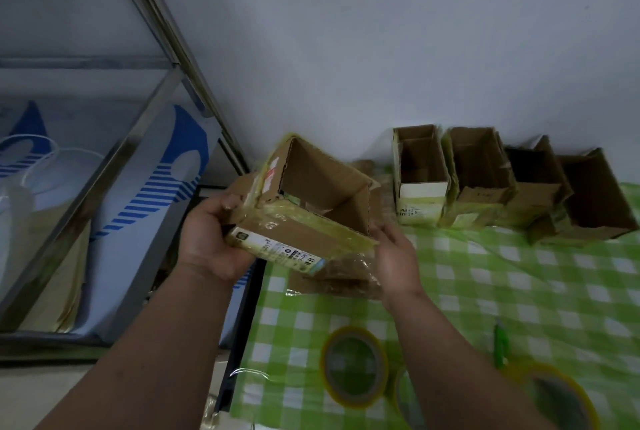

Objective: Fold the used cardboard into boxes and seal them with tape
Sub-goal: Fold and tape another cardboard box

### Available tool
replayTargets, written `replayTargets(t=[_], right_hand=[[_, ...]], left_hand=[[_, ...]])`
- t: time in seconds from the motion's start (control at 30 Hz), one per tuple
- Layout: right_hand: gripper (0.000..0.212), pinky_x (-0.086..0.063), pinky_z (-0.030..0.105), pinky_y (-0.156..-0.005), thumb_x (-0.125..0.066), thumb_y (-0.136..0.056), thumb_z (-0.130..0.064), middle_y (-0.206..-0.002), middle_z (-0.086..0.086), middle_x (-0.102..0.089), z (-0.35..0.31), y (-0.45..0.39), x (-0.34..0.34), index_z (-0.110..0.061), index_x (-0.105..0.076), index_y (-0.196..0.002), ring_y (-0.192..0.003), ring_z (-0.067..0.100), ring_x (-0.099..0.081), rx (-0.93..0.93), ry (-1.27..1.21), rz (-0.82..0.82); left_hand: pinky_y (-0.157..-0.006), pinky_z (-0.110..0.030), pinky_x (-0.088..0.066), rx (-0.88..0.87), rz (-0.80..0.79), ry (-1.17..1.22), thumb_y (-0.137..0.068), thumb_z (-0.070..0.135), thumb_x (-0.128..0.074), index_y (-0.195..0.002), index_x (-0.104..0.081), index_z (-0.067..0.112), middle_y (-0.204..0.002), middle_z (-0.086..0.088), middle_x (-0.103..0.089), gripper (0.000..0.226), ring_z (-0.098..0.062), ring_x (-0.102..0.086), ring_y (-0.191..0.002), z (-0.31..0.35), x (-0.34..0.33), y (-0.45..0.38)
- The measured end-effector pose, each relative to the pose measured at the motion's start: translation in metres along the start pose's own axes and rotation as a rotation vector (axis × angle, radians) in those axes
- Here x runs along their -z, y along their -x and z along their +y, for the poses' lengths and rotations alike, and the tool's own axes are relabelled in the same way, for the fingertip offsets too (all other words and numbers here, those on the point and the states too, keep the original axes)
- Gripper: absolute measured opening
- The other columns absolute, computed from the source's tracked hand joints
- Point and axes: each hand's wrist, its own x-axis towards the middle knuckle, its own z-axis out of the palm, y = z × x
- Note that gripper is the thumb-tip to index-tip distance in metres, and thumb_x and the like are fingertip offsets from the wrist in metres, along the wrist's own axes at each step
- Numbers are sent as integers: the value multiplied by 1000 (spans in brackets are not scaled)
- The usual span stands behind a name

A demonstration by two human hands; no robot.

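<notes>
I hold a brown cardboard box (311, 201) in the air above the table's left edge, tilted with its open side up and away from me. Yellowish tape and a printed label cover its near side. My left hand (211, 239) grips its left end, fingers curled around the corner. My right hand (394, 256) holds the right lower corner, thumb against the side. A flat piece of taped cardboard (343, 277) lies under the box. Two rolls of yellow tape (355, 365) (554, 395) rest on the checked cloth near me.
Several open folded boxes (485, 180) stand in a row against the white wall at the back right. A green utility knife (498, 343) lies on the green checked tablecloth (519, 277). A metal-framed glass shelf (104, 159) with blue-and-white cartons stands to the left.
</notes>
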Motion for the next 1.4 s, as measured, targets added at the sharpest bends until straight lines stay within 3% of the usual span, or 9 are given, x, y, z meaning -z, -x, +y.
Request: replayTargets(t=[0.07,0.17,0.37,0.47,0.63,0.8,0.93,1.27,1.4], right_hand=[[34,-51,47,-96,-56,-91,-48,-109,7,-74,-9,14,4,-22,-74,-107,-107,31,-68,-78,-401,-173],[46,-50,43,-97,-50,-95,-48,-119,8,-71,-13,26,21,-19,-64,-128,-110,29,-67,-92,-495,-331],[37,-47,46,-92,-54,-96,-33,-121,6,-69,-1,36,86,-23,-54,-132,-104,29,-65,-129,-569,-275],[35,-49,40,-81,-55,-99,-30,-119,6,-70,8,34,120,-27,-53,-133,-99,25,-66,-124,-477,-181],[32,-50,34,-71,-59,-97,-21,-103,4,-75,16,22,169,-28,-58,-127,-85,20,-69,-122,-422,-127],[37,-49,37,-80,-64,-94,-20,-107,2,-74,26,4,206,-33,-58,-128,-94,19,-66,-130,-270,-126],[47,-46,33,-85,-67,-92,-20,-122,2,-64,38,-12,217,-36,-53,-134,-106,19,-62,-134,-53,-184],[61,-50,29,-75,-69,-89,-23,-109,1,-59,59,-24,218,-21,-39,-142,-92,18,-60,-56,350,-138],[58,-55,36,-79,-68,-88,-24,-114,8,-65,63,-30,217,-21,-41,-139,-94,23,-63,0,460,-112]], left_hand=[[-59,-39,-60,41,6,36,-36,9,-61,-55,-70,10,-69,-9,-69,21,-24,-68,-57,-13,-2,0],[-71,-39,-59,88,-12,37,-57,7,-53,-73,-76,12,-77,-9,-70,28,-25,-68,-64,-35,-4,-3],[-67,-47,-57,168,79,-302,-93,11,-58,-122,-59,18,-117,-14,-68,30,-27,-67,-88,-89,-9,-27],[-59,-47,-58,195,135,-432,-100,24,-54,-103,-56,23,-99,-5,-66,3,-23,-65,-78,-120,-28,-23],[-83,-49,-56,342,74,-530,-87,64,-55,-92,-67,23,-69,7,-68,43,-19,-65,-79,-150,-59,-12],[-91,-43,-51,364,93,-699,-78,51,-70,-102,-67,28,-99,10,-70,34,-12,-60,-99,-187,-74,-11],[-106,-48,-39,384,177,-724,-89,28,-69,-96,-64,24,-91,7,-68,9,-11,-57,-97,-215,-69,-11],[-78,-37,-49,290,299,-1119,-81,17,-79,-107,-59,17,-98,-3,-64,33,-19,-59,-87,-249,-65,-11],[-83,-38,-54,201,306,-1293,-77,12,-80,-120,-53,22,-101,-3,-64,52,-21,-62,-87,-249,-67,-12]])
